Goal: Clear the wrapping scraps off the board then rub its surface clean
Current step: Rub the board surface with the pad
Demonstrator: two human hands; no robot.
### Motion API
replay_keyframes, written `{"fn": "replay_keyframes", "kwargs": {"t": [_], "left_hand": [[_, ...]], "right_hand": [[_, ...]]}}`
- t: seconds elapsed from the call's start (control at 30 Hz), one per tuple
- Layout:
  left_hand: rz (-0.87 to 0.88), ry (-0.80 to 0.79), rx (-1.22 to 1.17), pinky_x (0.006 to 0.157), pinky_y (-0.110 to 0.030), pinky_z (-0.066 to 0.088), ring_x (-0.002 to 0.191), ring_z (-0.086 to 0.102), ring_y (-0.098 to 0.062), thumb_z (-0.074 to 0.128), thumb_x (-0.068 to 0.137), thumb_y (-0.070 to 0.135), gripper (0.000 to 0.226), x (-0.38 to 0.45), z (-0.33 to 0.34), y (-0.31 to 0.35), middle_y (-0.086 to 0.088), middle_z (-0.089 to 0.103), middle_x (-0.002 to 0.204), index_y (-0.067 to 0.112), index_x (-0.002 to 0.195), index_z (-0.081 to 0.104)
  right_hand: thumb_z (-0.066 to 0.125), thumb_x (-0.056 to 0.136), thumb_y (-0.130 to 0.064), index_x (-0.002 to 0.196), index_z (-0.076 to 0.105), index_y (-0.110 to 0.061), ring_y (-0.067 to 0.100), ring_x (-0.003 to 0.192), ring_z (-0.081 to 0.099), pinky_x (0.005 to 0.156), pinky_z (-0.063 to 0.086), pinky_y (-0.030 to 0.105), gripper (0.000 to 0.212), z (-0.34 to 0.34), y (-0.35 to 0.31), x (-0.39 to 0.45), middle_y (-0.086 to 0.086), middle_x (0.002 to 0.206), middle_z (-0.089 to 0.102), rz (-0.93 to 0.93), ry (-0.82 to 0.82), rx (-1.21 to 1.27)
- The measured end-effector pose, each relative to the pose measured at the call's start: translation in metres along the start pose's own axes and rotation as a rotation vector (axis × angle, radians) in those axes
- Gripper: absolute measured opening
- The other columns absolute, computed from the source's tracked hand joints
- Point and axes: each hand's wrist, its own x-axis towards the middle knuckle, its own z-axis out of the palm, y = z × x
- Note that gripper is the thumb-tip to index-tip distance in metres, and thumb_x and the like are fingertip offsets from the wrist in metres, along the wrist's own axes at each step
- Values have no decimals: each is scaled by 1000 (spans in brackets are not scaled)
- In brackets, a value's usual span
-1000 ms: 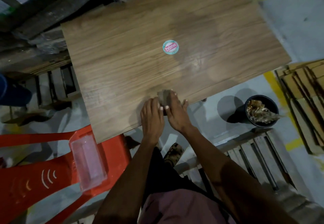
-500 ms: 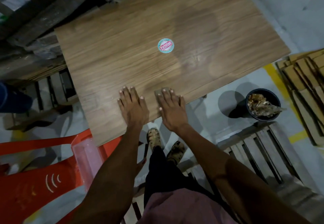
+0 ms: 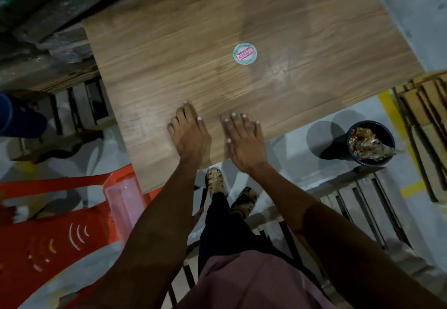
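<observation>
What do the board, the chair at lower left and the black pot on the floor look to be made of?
Board: wood-grain laminate or veneer, smooth with a slight sheen; printed or real grain is unclear. Chair: red moulded plastic, glossy, one-piece form. Black pot: probably plastic, matte dark wall; it holds crumpled brownish scraps.

Round sticker [image 3: 244, 54] mid-board [image 3: 169, 49]: red band w/ white txt, reads approx "Patelsa", letters blurry. Red chair [image 3: 48, 236]: white curved-line mark, no txt. Nothing else legible.
</observation>
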Motion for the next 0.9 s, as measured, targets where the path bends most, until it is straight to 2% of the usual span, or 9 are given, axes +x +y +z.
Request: {"fn": "replay_keyframes", "kwargs": {"t": [0.1, 0.2, 0.3, 0.37, 0.5, 0.6, 0.7, 0.8, 0.9], "left_hand": [[-32, -20, 32, 90, -45, 40, 106, 53, -34, 36, 104, 33, 54, 23, -2, -1, -14, 57, 126, 5, 149, 43], [-57, -14, 5, 85, -44, 42, 100, 58, -34, 43, 102, 35, 43, 40, 3, -1, -16, 64, 110, 4, 125, 61], [-77, 79, -83, 77, -41, 43, 91, 60, -35, 52, 97, 37, 38, 57, 8, -3, -17, 67, 94, 3, 94, 69], [-76, 127, -101, 74, -42, 44, 90, 61, -36, 53, 97, 36, 41, 72, 7, -8, -18, 67, 91, 1, 88, 72], [-50, 92, -86, 83, -45, 41, 106, 57, -36, 48, 99, 33, 44, 103, 1, -11, -18, 63, 106, -3, 94, 72], [-62, 32, -89, 90, -45, 42, 104, 58, -37, 46, 100, 34, 46, 132, 6, -14, -19, 63, 105, -5, 96, 70], [-80, -26, -20, 89, -47, 42, 103, 57, -38, 41, 101, 36, 49, 152, 11, -15, -19, 67, 102, 0, 95, 74], [-106, -6, -19, 89, -47, 41, 105, 56, -38, 39, 101, 35, 42, 153, 11, -5, -18, 65, 108, 5, 104, 69], [-166, 36, -79, 101, -48, 39, 125, 49, -38, 41, 100, 33, 42, 153, 20, 1, -19, 51, 141, 5, 127, 55]], "right_hand": [[30, 108, -34, 164, 22, -21, 34, 158, 14, 123, 13, 62, 58, -7, 14, 20, 6, 172, 17, 234, 71, 69], [28, 107, -34, 164, 18, -21, 36, 158, 11, 123, 9, 65, 60, -6, 4, 33, 7, 172, 15, 347, 80, 107], [18, 106, -40, 165, 12, -19, 38, 158, 5, 122, 7, 68, 63, 1, -28, 32, 9, 173, 8, 167, 3, 66], [21, 107, -40, 165, 9, -19, 35, 159, 2, 123, 6, 66, 63, 7, -44, 28, 8, 173, 3, 23, -28, 54], [27, 106, -40, 165, 16, -21, 32, 159, 11, 123, 13, 64, 63, 2, -28, 34, 5, 173, 10, -20, 11, 31], [36, 105, -37, 164, 21, -20, 34, 157, 17, 123, 13, 65, 63, -5, -11, 53, 6, 172, 17, 218, 70, 36], [33, 107, -36, 165, 15, -21, 34, 158, 10, 122, 8, 66, 62, -4, -20, 73, 6, 173, 11, 369, 71, 76], [29, 106, -38, 165, 14, -21, 36, 158, 10, 121, 11, 69, 63, -3, -41, 84, 6, 173, 11, 186, 22, 41], [27, 106, -40, 164, 16, -23, 33, 159, 9, 121, 13, 66, 62, -6, -47, 95, 3, 173, 10, 5, -17, 1]]}}
